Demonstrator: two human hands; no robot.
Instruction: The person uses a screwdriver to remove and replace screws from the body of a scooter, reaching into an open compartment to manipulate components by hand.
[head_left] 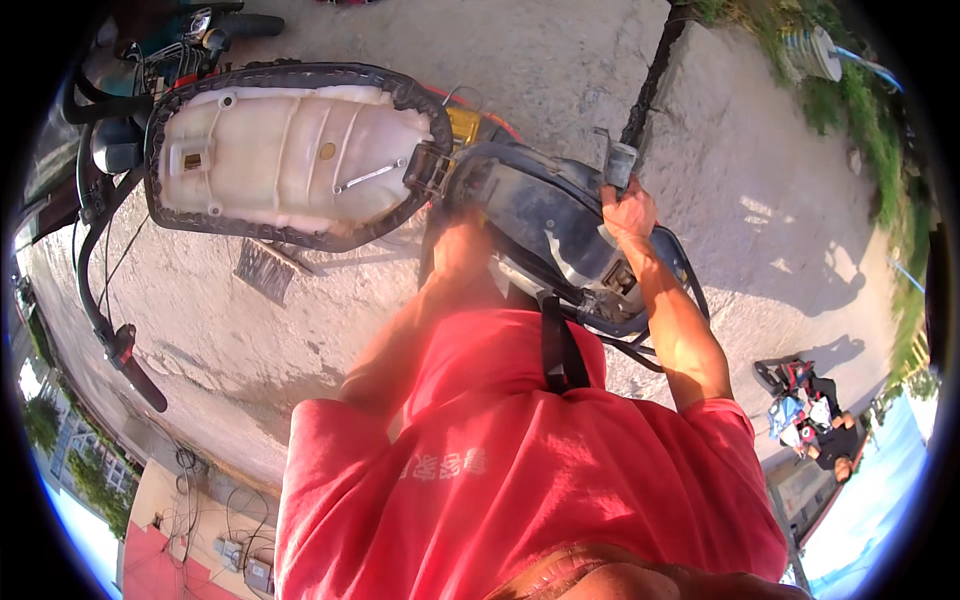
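A two-wheeler's seat lies tipped over with its pale underside up. On that underside rests a wrench. To its right is the bike's dark, dusty rear body. My left hand is at the near side of this body, by the seat hinge; glare and blur hide its fingers. At the far right end of the body, my right hand is closed around the lower part of a grey metal bracket. An opening with small parts shows in the body below that hand.
The handlebar curves along the left. A metal grate-like piece lies on the concrete ground. Another motorcycle stands at the upper left. At the lower right are a person and a parked bike. A bucket lies by the grass.
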